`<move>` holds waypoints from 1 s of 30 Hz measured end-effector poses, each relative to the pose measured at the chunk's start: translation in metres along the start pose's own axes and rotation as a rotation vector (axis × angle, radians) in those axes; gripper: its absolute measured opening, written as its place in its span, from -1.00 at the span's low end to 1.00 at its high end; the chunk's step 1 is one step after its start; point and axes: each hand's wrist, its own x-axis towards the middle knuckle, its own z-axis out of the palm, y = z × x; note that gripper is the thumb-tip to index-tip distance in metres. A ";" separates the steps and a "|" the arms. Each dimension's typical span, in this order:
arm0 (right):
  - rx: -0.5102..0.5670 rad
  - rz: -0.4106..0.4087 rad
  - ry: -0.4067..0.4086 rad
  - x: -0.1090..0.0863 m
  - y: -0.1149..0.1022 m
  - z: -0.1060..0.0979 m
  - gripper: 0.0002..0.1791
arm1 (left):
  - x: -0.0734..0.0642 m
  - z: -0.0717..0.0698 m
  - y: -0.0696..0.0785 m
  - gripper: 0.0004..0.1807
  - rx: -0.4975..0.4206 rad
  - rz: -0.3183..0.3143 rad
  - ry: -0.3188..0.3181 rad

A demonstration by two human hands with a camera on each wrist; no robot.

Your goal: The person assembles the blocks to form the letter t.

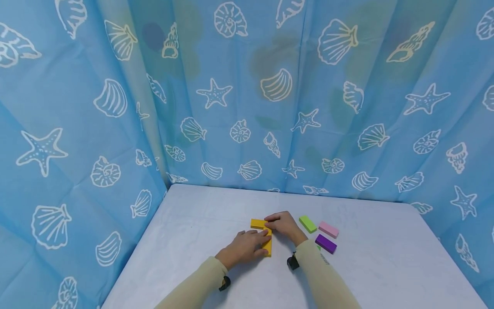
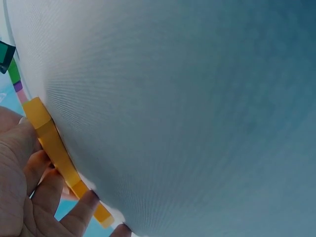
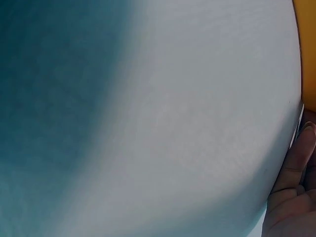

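Note:
Two yellow blocks meet in an angle on the table. The far yellow block [image 1: 257,223] lies crosswise; the near yellow block [image 1: 267,248] runs towards me from its right end. My left hand [image 1: 245,247] grips the near block, thumb at its near end and fingers reaching over it. In the left wrist view, the left fingers [image 2: 79,213] spread along the yellow blocks [image 2: 59,153]. My right hand [image 1: 284,224] pinches the right end of the far block, covering that corner. The right wrist view catches the right thumb [image 3: 298,153] below a yellow block [image 3: 308,54].
Right of my right hand lie a lime green block [image 1: 308,224], a pink block [image 1: 328,229] and a purple block [image 1: 326,243]. Another green block [image 1: 318,247] is mostly hidden by the right sleeve [image 1: 322,270]. A shell-patterned blue curtain [image 1: 239,107] stands behind the white table [image 1: 200,210].

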 end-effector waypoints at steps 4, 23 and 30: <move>0.004 -0.005 0.000 0.000 0.001 0.000 -0.81 | 0.000 0.000 0.001 -0.40 0.004 -0.002 -0.003; 0.009 0.009 0.006 0.001 -0.001 0.001 -0.80 | 0.000 -0.002 0.001 -0.40 0.022 -0.002 -0.012; 0.013 0.017 0.005 -0.001 -0.003 0.001 -0.80 | 0.000 0.000 0.001 -0.40 0.013 -0.001 -0.011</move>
